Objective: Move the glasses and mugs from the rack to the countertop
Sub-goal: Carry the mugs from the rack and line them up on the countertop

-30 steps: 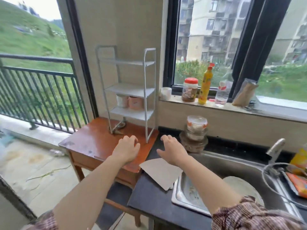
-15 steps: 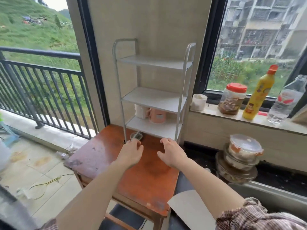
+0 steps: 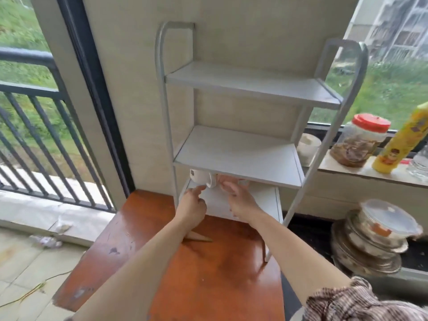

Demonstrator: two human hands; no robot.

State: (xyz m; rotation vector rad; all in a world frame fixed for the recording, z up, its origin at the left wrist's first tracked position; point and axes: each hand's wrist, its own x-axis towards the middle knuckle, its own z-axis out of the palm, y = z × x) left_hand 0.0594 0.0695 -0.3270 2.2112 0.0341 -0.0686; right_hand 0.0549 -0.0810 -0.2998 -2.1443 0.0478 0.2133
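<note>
My L hand [image 3: 192, 205], fingers loose & holding nothing, nears the white mug [image 3: 199, 176] on the bottom shelf [image 3: 261, 200] of the rack [image 3: 250, 86]. R hand [image 3: 236, 198] fingers half hidden, grip unclear. Risk: mug clips the shelf above [image 3: 238, 156] on exit, clearance is low.

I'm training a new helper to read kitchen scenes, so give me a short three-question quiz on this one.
1. True or false: the top shelf of the rack holds a mug.
2. On which shelf does the white mug stand? A top, B middle, C bottom.
3. Which hand is nearer the white mug?
Key: 1 false; 2 C; 3 the left hand.
</note>
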